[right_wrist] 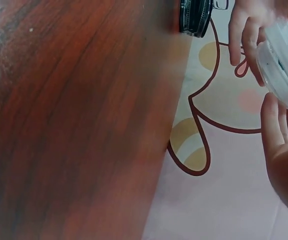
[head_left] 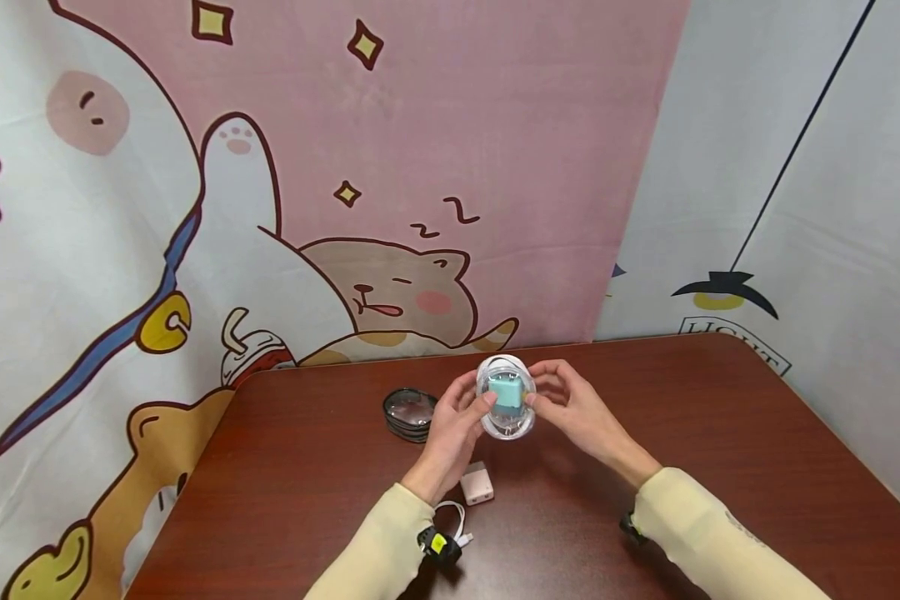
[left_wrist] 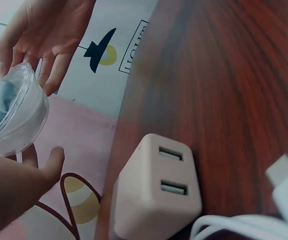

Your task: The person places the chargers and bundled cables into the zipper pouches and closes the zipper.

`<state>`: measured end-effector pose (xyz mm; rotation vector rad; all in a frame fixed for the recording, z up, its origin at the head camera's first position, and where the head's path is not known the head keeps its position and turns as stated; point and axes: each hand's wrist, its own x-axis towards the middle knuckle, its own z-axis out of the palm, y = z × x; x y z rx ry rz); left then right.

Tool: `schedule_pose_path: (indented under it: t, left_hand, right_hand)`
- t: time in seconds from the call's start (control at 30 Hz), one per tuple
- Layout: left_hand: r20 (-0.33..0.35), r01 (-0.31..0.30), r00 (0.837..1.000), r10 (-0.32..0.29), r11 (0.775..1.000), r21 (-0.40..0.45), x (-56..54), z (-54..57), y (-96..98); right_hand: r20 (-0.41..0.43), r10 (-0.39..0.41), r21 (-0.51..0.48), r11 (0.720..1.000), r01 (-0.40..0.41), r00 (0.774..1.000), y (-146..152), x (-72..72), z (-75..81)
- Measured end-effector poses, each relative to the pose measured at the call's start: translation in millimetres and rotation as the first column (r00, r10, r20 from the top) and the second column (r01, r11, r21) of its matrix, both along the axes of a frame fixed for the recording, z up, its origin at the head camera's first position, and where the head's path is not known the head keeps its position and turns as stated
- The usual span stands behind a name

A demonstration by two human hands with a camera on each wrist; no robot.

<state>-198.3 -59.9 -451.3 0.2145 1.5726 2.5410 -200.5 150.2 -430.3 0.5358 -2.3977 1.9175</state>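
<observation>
Both hands hold a round clear plastic case [head_left: 507,429] above the table. A teal charger block [head_left: 506,392] shows in its middle, with a white ring around it that looks like coiled cable. My left hand [head_left: 453,417] grips the case's left side, thumb on the front. From the right, my right hand [head_left: 576,410] pinches the opposite edge, with its thumb near the teal block. The left wrist view shows the case [left_wrist: 31,120] tilted between the hands. In the right wrist view, part of the case [right_wrist: 279,70] is cut off at the frame's edge.
Under my left wrist, a pale pink charger block [head_left: 477,484] with two USB ports stands on the brown table [head_left: 307,500]. A white cable [head_left: 459,510] lies beside it. Behind my left hand sits a round black case [head_left: 409,415] with a clear top. A cartoon-printed cloth [head_left: 540,167] hangs behind.
</observation>
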Motion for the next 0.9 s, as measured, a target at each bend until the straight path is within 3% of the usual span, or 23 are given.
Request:
schedule_pose_path:
  t: [0.1, 0.23, 0.6, 0.9]
  left_hand:
    - [0.022, 0.042, 0.999, -0.044, 0.994, 0.102, -0.2, -2.6, -1.4]
    - [0.05, 0.065, 0.996, -0.074, 0.984, 0.166, -0.2, -3.6, -2.4]
    - [0.134, 0.031, 0.99, -0.039, 0.998, 0.063, 0.1, 1.5, 1.5]
    - [0.151, 0.023, 0.988, -0.033, 0.997, 0.068, 0.6, 0.3, 1.0]
  right_hand:
    - [-0.006, -0.014, 0.007, 1.0, 0.014, 1.0, -1.8, 0.1, 1.6]
    - [-0.011, -0.023, 0.014, 1.0, 0.023, 1.0, -3.6, 0.3, 2.5]
    - [0.026, 0.005, -0.005, 1.0, -0.005, 1.0, -8.6, 3.2, 2.3]
    - [0.043, 0.035, -0.008, 0.999, -0.035, 0.998, -10.0, 4.4, 5.4]
